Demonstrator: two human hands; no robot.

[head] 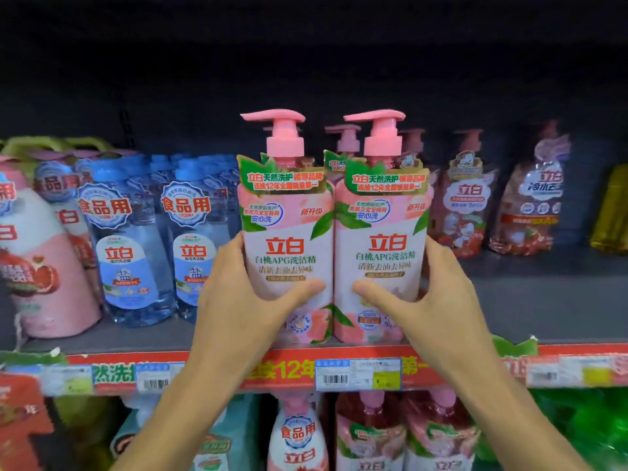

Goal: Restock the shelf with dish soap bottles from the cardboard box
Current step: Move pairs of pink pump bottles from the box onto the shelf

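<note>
Two pink pump bottles of dish soap stand side by side at the front edge of the grey shelf (543, 300). My left hand (244, 297) grips the left bottle (287, 232) from its left side, thumb across the label. My right hand (431, 300) grips the right bottle (384, 229) from its right side, thumb across its front. Both bottles are upright and touch each other. More pink pump bottles (343, 144) stand behind them. The cardboard box is out of view.
Blue clear bottles (132, 246) and a pink bottle (40, 266) fill the shelf to the left. Reddish bottles (465, 198) stand further back on the right, with bare shelf in front of them. Price tags (356, 373) line the shelf edge; more products sit on the shelf below.
</note>
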